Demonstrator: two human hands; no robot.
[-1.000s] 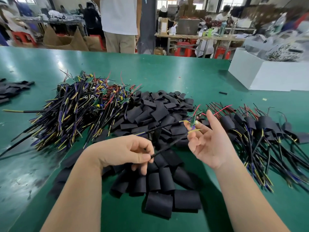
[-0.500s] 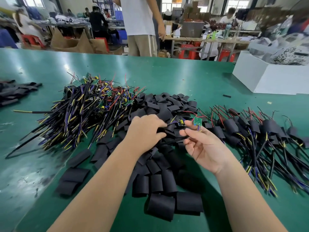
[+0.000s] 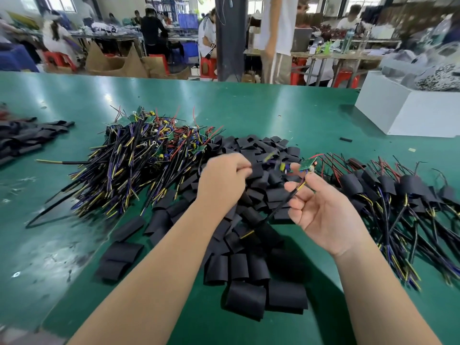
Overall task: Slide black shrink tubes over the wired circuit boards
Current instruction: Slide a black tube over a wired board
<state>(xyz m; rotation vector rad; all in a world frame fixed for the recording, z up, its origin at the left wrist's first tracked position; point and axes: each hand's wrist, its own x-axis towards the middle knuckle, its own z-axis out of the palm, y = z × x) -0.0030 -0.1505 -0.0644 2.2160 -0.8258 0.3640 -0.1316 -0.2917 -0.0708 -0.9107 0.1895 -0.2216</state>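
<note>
Head view: the right hand (image 3: 323, 212) pinches the cable of a board (image 3: 308, 165), held above the tubes (image 3: 251, 267) piled mid-table (image 3: 273, 108). The left hand (image 3: 221, 183) curls into that pile; whether it grips a tube I cannot tell. Bare boards (image 3: 139, 158) lie left, sleeved boards (image 3: 408, 185) right

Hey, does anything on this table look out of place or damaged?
A short black tube piece lies alone on the green table near the white box, away from the black shrink tube heap. Nothing looks damaged or spilled.
</note>
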